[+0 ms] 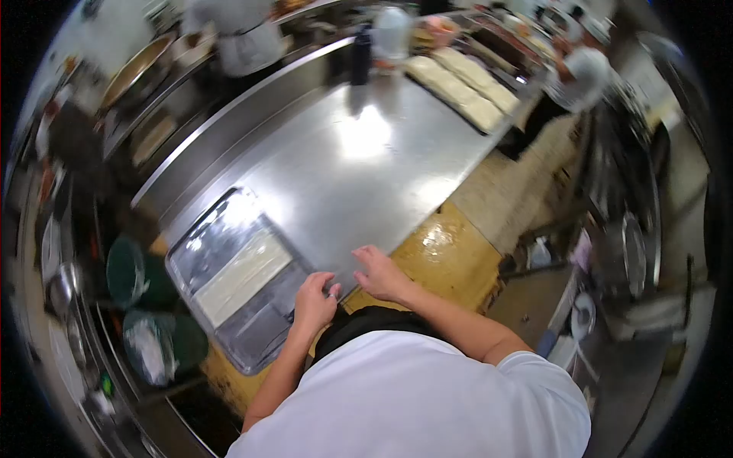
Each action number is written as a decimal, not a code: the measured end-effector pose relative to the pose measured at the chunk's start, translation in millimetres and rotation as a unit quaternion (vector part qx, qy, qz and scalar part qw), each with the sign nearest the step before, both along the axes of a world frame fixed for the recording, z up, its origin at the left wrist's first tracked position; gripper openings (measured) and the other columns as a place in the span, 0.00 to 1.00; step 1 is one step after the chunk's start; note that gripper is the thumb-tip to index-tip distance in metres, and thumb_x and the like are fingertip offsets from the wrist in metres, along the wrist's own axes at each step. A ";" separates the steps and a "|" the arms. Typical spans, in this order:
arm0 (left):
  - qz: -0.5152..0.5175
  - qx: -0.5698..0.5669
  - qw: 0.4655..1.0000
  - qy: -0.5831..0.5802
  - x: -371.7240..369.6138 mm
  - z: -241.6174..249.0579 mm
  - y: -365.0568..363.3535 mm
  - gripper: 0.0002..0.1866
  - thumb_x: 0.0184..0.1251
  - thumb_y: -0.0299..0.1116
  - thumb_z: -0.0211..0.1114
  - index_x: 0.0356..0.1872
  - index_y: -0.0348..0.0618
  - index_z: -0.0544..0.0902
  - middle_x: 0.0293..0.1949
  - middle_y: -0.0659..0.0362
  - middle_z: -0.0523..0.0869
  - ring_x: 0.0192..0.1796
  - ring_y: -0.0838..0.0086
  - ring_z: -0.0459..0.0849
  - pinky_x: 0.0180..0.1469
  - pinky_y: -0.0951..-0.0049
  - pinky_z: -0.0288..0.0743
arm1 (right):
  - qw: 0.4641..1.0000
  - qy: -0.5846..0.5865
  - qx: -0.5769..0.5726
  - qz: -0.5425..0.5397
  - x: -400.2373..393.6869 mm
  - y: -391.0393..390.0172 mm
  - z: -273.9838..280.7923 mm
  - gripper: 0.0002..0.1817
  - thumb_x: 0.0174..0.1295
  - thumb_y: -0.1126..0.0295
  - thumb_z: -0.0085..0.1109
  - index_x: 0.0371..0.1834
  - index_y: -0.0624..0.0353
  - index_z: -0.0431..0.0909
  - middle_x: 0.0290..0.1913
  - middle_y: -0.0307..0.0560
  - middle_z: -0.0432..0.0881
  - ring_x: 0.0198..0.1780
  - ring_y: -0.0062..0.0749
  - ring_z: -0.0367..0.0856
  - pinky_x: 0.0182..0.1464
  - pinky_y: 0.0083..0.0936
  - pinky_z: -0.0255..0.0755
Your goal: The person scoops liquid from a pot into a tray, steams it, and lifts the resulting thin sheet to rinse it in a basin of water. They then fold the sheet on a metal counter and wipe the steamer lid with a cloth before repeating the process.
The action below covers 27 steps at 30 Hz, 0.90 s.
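Observation:
My left hand (314, 304) is just right of a metal tray (256, 343), near its edge, with fingers curved and apart and nothing visible in them. My right hand (379, 275) hovers by the front edge of the steel table (328, 160), its thumb and fingers spread and empty. In the tray lies one long pale slab (244, 278), which looks like dough under a shiny film. Below the slab, a flat grey piece (263, 333) rests in the tray. Neither hand touches the slab.
Long pale slabs (458, 91) lie on a tray at the table's far right. A dark bottle (362, 55) and a whitish container (391, 34) stand at the back. One person (584, 76) is at the far right, another (240, 38) behind the table. Green bins (126, 271) are at left.

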<state>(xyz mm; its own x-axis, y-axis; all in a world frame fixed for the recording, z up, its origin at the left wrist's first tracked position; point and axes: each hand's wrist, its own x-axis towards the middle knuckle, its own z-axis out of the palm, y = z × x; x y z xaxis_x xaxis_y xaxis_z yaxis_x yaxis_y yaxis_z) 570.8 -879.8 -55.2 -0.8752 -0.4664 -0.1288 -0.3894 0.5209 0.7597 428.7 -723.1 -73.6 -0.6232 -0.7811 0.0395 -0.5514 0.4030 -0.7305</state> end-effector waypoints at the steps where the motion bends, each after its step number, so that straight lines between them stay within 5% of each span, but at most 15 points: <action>1: -0.030 -0.008 1.000 0.002 -11.4 1.0 17.5 0.15 0.66 0.33 0.71 0.52 0.39 0.86 0.51 0.48 0.87 0.51 0.54 0.87 0.56 0.60 0.80 | 1.000 -0.009 -0.002 -0.023 -2.2 25.2 -1.6 0.25 0.63 0.70 0.64 0.63 0.66 0.75 0.61 0.64 0.76 0.62 0.61 0.78 0.63 0.46 0.75; 15: -0.367 -0.002 0.930 -0.014 -130.2 10.9 265.4 0.15 0.67 0.33 0.71 0.53 0.40 0.87 0.49 0.47 0.88 0.48 0.57 0.89 0.50 0.62 0.83 | 0.925 -0.034 0.014 -0.378 12.1 344.0 -11.8 0.26 0.64 0.67 0.62 0.65 0.67 0.76 0.55 0.63 0.80 0.54 0.56 0.81 0.61 0.42 0.75; 27: -0.725 -0.006 0.688 -0.034 -207.8 14.2 406.8 0.15 0.70 0.35 0.69 0.53 0.40 0.87 0.52 0.47 0.88 0.49 0.57 0.90 0.49 0.61 0.84 | 0.687 -0.112 -0.022 -0.718 129.9 408.1 5.3 0.25 0.67 0.64 0.59 0.64 0.66 0.77 0.63 0.66 0.79 0.66 0.60 0.76 0.69 0.46 0.70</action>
<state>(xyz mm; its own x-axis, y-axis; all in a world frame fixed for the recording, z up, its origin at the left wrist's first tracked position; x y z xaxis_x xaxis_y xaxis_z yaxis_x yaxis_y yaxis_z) 363.0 -472.9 -41.0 -0.4136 0.8892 -0.1957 0.5124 0.4050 0.7573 558.6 -315.0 -68.3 -0.7440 0.6436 -0.1796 0.5194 0.3880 -0.7614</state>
